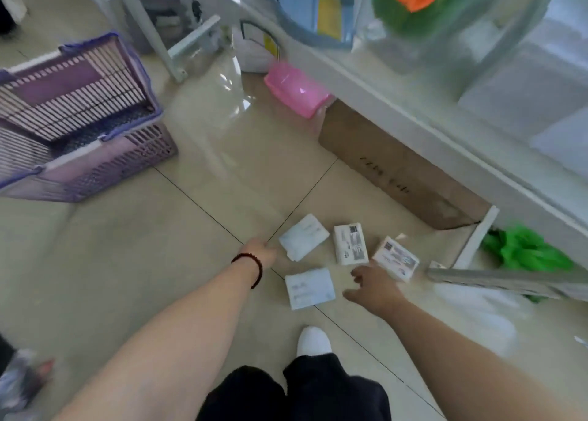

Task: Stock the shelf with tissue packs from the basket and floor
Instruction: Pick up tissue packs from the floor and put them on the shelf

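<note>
Several white tissue packs lie on the tiled floor below the white shelf (413, 108). One pack (304, 236) lies just right of my left hand (262, 250), which reaches down beside it with fingers curled out of sight. Another pack (309, 288) lies below it, between my two hands. A printed pack (350, 244) lies in the middle and a tilted printed pack (396, 258) sits at the right. My right hand (374, 288) hovers with fingers spread, its fingertips near the tilted pack. The purple basket (105, 166) stands at the left, and no packs are visible in it.
A brown cardboard box (391, 166) and a pink tub (296, 89) sit under the shelf. Green plastic (525, 248) and a grey bar (496, 280) lie at the right. My white shoe (313, 341) stands near the packs. A white frame leg (149, 35) rises behind the basket.
</note>
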